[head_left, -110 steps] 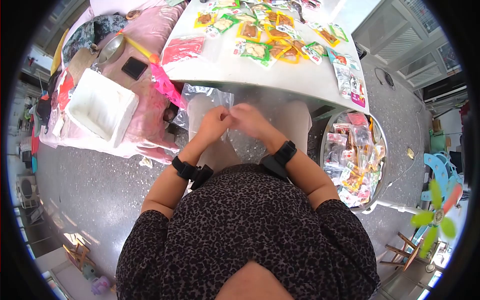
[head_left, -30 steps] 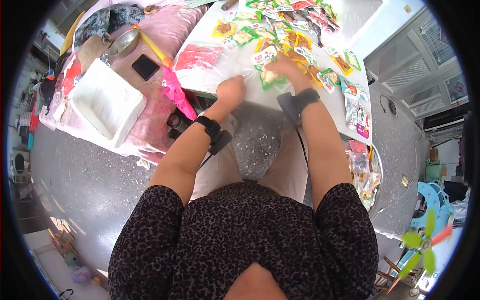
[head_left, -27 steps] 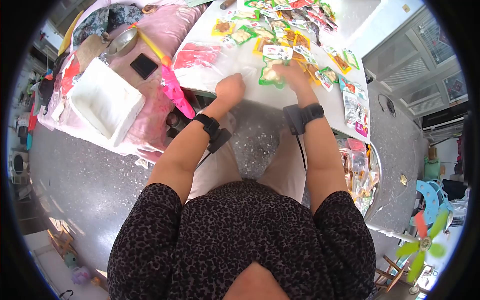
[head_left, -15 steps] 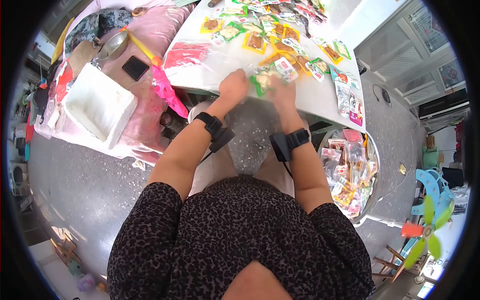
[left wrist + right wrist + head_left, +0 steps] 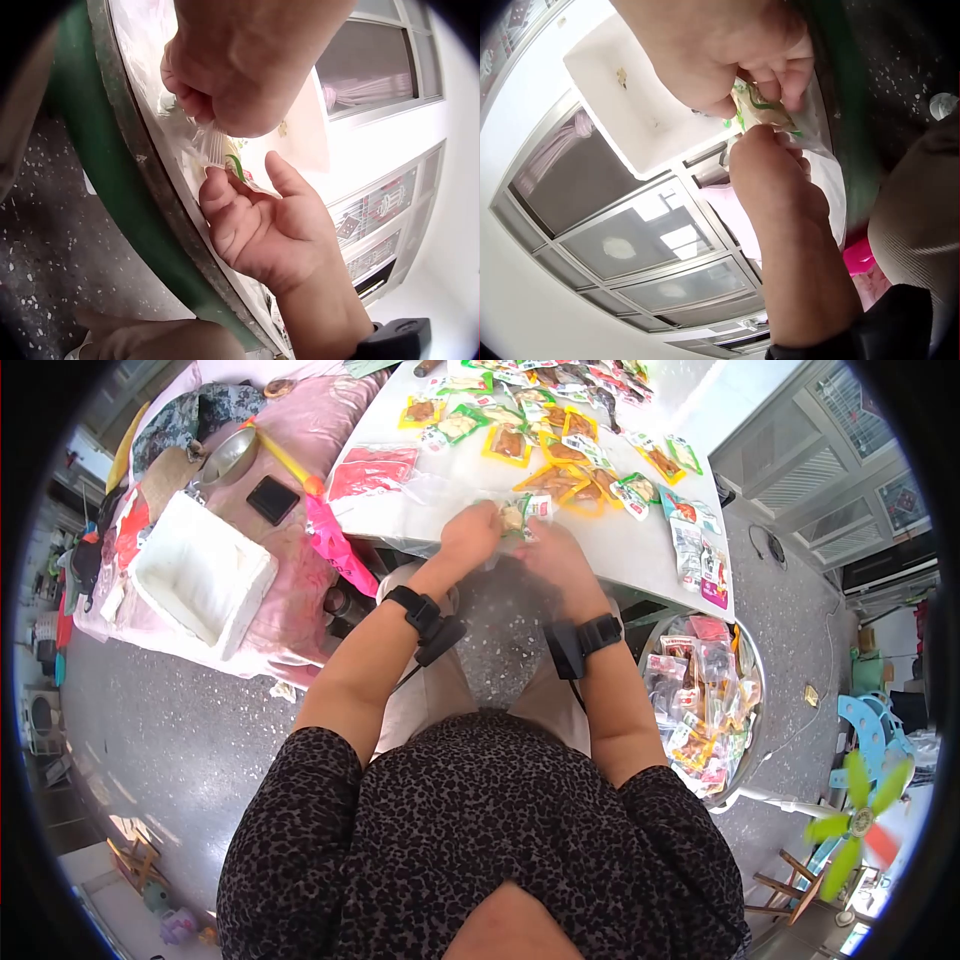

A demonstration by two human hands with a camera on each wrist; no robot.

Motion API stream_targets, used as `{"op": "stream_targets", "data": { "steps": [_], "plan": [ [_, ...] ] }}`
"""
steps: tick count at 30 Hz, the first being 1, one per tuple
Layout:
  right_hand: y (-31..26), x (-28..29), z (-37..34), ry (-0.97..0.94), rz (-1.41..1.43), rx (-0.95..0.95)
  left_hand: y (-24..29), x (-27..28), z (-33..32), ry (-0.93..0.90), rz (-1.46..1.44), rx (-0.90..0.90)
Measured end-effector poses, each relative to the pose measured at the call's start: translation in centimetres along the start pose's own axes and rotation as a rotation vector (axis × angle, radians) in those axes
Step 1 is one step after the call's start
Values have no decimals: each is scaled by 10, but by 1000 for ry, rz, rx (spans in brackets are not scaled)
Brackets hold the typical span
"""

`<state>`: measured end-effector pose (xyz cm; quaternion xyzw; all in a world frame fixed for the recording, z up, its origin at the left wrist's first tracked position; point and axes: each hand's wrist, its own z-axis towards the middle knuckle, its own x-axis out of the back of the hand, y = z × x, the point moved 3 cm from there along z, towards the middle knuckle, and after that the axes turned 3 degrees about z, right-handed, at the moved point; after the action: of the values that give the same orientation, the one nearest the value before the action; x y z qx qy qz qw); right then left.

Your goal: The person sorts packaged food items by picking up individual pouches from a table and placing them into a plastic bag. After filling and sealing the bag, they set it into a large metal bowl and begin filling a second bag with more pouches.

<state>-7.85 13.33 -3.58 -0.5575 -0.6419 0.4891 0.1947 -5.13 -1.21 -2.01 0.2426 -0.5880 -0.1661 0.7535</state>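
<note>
In the head view my left hand (image 5: 470,535) is at the table's front edge, fingers curled on a clear plastic bag (image 5: 213,147). My right hand (image 5: 553,558) meets it from the right and holds a green-edged food packet (image 5: 516,516) with pale contents and a white label end. The right wrist view shows that packet (image 5: 768,114) between the two hands, with thumb and fingers of my right hand around it and the clear film beside it. The left wrist view mostly hides the packet behind the fingers.
Several yellow- and green-edged packets (image 5: 562,450) lie across the white table (image 5: 400,515), with red packs (image 5: 372,470) at its left. A round metal basin (image 5: 757,705) of packets stands at right. A white foam box (image 5: 205,575) sits on the pink-covered bed (image 5: 300,600).
My right hand has picked a green-edged packet off the table and brought it left and nearer, up to my left hand. Both hands were together below the table edge earlier; the left now stays at the edge.
</note>
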Motion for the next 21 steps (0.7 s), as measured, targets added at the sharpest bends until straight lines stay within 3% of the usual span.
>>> {"op": "stream_targets", "data": {
  "steps": [4, 7, 10, 13, 16, 19, 21],
  "plan": [
    [-8, -3, -16, -58, 34, -7, 6, 2, -6, -17, 48, -77],
    [19, -12, 13, -159, 344, -25, 17, 3, -4, -16, 96, -119],
    [20, -34, 22, -254, 561, 85, 20, 4, -2, -5, 126, -146],
    [12, -44, 23, -269, 463, 23, 15, 8, 1, -11, 123, -130],
    [-7, -39, 2, -188, -303, 101, 11, 14, -2, 14, 93, -148],
    [2, -22, 19, -223, -165, 14, 11, 13, -4, 35, 52, -183],
    [11, -20, 31, -342, -452, 485, 17, 9, -7, 27, 8, -210]
  ]
}}
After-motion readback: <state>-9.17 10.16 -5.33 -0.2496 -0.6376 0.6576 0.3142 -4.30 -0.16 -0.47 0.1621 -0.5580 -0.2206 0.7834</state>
